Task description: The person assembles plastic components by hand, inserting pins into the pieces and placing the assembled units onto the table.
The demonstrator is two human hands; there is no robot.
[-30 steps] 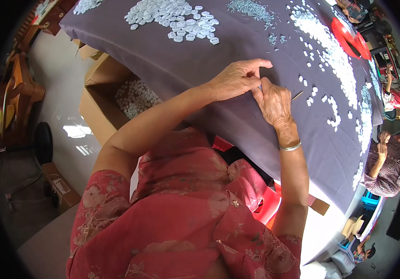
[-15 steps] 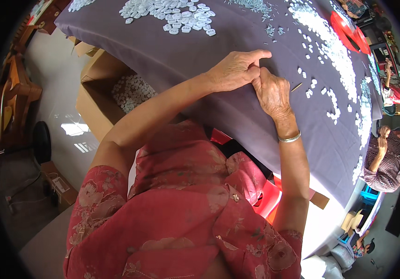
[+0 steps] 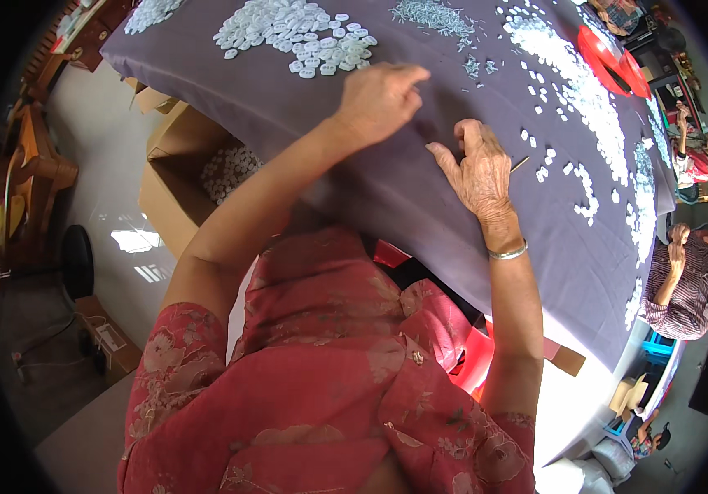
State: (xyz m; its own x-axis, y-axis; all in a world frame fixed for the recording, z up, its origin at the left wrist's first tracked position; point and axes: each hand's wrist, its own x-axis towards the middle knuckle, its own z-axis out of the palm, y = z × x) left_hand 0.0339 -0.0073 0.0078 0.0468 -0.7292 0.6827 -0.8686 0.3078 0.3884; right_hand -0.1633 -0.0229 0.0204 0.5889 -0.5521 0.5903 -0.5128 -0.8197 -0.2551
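My left hand is raised over the grey cloth, slightly blurred, just below a heap of white oval plastic pieces. Its fingers curl inward with the forefinger jutting right; anything inside them is hidden. Lower and to the right, my right hand is over the cloth with its thumb spread away from bent fingers, and nothing shows in that gap. Beside its outer edge a thin brownish stick sticks out; I cannot tell whether it is held or lies on the cloth. The two hands are apart.
The grey cloth covers the table. Small grey-blue pins are heaped at the far side. Many white pieces spread along the right, near a red dish. An open cardboard box stands at left. Another person sits at right.
My hands were together, fingertips meeting; now they are apart. The left has moved left and away toward the white heap. The right stays near its place, its thumb now spread.
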